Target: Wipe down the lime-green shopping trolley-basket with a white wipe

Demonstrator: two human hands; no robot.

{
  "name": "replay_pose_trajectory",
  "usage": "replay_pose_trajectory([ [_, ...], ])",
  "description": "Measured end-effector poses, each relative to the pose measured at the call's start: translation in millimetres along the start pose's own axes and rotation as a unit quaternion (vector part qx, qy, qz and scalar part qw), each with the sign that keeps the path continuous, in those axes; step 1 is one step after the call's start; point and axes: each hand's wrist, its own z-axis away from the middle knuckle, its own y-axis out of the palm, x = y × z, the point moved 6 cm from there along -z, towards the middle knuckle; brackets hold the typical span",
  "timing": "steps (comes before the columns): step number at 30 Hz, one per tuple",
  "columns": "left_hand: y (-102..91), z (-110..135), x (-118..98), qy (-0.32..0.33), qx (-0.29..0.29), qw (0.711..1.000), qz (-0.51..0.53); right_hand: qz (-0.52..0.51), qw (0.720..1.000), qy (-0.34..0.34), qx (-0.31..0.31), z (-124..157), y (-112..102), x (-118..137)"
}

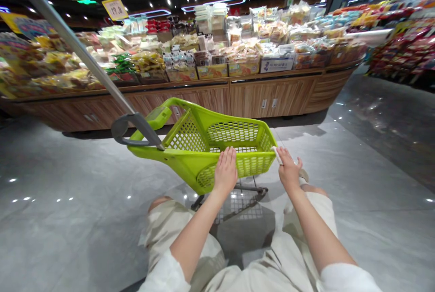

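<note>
Lightly, left hand (225, 170), right (289, 168) grip latticed plastic cart (232, 132)

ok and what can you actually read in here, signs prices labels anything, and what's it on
"19.8" on the yellow hanging price sign; any smaller print on it is too small to read.
"HOMSH", uncertain, on the white carton; the rest of its label is too blurred to read.
The snack packaging and the colourful sign at upper left: too small or blurred to read.

A hand (226, 169) could pass over the lime cart (234, 133) (wooden counter (272, 97) beyond).
</note>
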Motion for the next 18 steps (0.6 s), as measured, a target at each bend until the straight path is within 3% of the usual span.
replay_pose_trajectory([
  [2,1.2,0,-2,-0.002,-0.005,1.0,0.007,-0.007,1.0,0.025,-0.008,1,2,10],
  [7,6.7,-2,-5,-0.002,-0.018,1.0,0.011,-0.072,0.993,-0.088,0.035,7,13,124],
  [9,7.5,-1,-4,-0.001,-0.021,1.0,0.011,-0.083,0.988,-0.123,0.048,9,12,145],
  [11,7.4,1,-3,-0.001,-0.022,1.0,0.011,-0.07,0.986,-0.14,0.052,10,7,131],
  [13,6.9,2,-3,-0.003,-0.02,1.0,0.011,-0.042,0.991,-0.123,0.043,9,0,92],
  [16,7.1,2,-4,-0.013,-0.018,1.0,0.009,-0.004,1.0,-0.022,0.01,6,-9,27],
  [18,8.3,1,-5,-0.021,-0.02,1.0,0.008,0.004,1.0,0.029,-0.001,5,-10,13],
])
